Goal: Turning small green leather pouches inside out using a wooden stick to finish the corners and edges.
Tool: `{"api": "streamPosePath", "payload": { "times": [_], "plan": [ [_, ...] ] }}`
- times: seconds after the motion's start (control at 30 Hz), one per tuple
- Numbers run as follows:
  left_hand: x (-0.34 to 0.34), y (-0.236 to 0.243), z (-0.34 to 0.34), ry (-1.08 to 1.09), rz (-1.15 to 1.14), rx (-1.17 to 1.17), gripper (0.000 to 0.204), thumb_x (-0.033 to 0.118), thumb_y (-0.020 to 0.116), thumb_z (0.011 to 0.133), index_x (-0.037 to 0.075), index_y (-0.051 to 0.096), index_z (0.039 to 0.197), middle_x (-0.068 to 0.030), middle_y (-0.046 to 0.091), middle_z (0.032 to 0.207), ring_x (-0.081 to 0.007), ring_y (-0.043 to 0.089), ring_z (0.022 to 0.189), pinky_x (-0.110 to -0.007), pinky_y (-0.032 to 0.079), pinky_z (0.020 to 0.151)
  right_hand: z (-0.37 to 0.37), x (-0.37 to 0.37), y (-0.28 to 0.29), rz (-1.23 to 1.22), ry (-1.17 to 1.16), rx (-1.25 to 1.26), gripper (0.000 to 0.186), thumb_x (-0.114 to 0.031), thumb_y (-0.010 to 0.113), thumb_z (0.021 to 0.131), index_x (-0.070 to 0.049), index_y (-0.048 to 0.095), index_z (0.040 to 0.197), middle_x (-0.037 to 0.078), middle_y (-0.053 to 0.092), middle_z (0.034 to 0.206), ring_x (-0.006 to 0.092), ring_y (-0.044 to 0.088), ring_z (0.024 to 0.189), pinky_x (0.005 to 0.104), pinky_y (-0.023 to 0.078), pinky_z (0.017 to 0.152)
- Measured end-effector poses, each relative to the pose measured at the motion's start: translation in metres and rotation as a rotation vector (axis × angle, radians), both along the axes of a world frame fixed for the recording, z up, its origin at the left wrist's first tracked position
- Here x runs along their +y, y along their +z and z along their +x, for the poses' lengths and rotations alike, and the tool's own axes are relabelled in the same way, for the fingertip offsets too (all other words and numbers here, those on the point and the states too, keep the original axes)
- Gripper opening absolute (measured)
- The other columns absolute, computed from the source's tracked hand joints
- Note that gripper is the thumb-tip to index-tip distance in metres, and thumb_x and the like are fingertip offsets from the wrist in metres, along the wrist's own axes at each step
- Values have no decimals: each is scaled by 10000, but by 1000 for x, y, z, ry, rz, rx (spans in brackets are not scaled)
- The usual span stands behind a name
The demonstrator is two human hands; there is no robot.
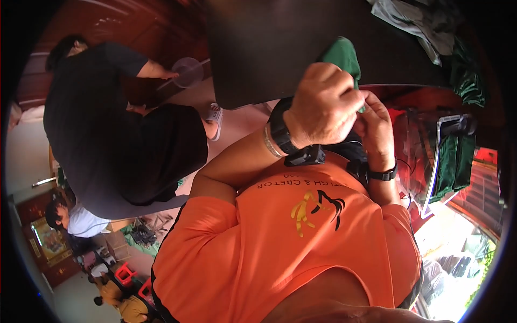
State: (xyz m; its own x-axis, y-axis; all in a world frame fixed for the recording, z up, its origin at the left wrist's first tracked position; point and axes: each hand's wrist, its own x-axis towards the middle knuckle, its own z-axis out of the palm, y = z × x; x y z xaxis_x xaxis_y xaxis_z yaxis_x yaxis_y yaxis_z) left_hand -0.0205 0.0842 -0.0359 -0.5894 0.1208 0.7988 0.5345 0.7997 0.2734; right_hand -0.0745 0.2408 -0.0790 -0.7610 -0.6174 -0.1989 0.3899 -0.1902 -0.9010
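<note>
My left hand (322, 102), with a dark watch and a bracelet at the wrist, is closed on a green cloth piece (340, 51) that stands up above the knuckles near the dark tabletop's edge (253, 81). My right hand (377, 129), wearing a black band, pinches the lower part of the same cloth, close beside my left fingers. Part of the cloth is hidden by my fingers.
Grey cloth (406, 24) and green fabric (466, 75) lie at the table's right. More green fabric (452, 161) sits in a clear-sided holder (417, 151) at right. A co-worker in dark clothes (97, 124) sits at left; other people (81, 220) are farther back, near red stools (125, 273).
</note>
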Motion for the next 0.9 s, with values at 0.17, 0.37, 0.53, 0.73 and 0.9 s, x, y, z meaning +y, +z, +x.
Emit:
{"api": "streamPosePath", "payload": {
  "times": [0.17, 0.37, 0.53, 0.73, 0.9],
  "plan": [
    [10, -11, 4, -26, -27, -55, 80, 132, 592, 621, 79, 541, 653, -27, 500, 691, -213, 506, 675, -344, 406, 644, 2, -7, -4, -25, 12, -39, 155, -139, 478, 935, -31, 570, 996, -54, 482, 642, 8, 339, 446, 158, 221, 381],
    [-11, -7, -2, 19, -6, 43, 101, 146, 601, 623, 95, 514, 616, -25, 495, 689, -220, 507, 703, -355, 410, 677, -3, -6, 4, -117, -190, 40, 144, -122, 504, 924, -41, 592, 1004, -26, 491, 652, 19, 347, 480, 159, 240, 401],
    [-12, -20, 15, -138, -20, -286, 56, 109, 573, 651, 74, 530, 654, -53, 484, 680, -239, 501, 687, -362, 410, 629, -2, -10, 2, -23, -148, 75, 104, -107, 550, 903, -41, 585, 975, -8, 550, 661, 23, 401, 474, 161, 276, 410],
    [-20, -9, 17, -240, 147, -209, 176, 49, 543, 643, 43, 593, 811, -98, 557, 825, -253, 548, 754, -347, 439, 649, -3, -5, 2, -28, 5, 165, 165, -151, 557, 914, -30, 581, 1024, -30, 532, 682, 17, 408, 538, 156, 317, 468],
    [-24, 7, 19, -6, 873, -287, 451, 70, 455, 765, 3, 479, 1210, -98, 495, 1232, -143, 508, 1015, -227, 438, 672, 5, -5, 3, 38, -27, 350, 149, -109, 577, 898, -16, 588, 1014, -19, 569, 768, 34, 483, 634, 181, 410, 569]
  ]
}}
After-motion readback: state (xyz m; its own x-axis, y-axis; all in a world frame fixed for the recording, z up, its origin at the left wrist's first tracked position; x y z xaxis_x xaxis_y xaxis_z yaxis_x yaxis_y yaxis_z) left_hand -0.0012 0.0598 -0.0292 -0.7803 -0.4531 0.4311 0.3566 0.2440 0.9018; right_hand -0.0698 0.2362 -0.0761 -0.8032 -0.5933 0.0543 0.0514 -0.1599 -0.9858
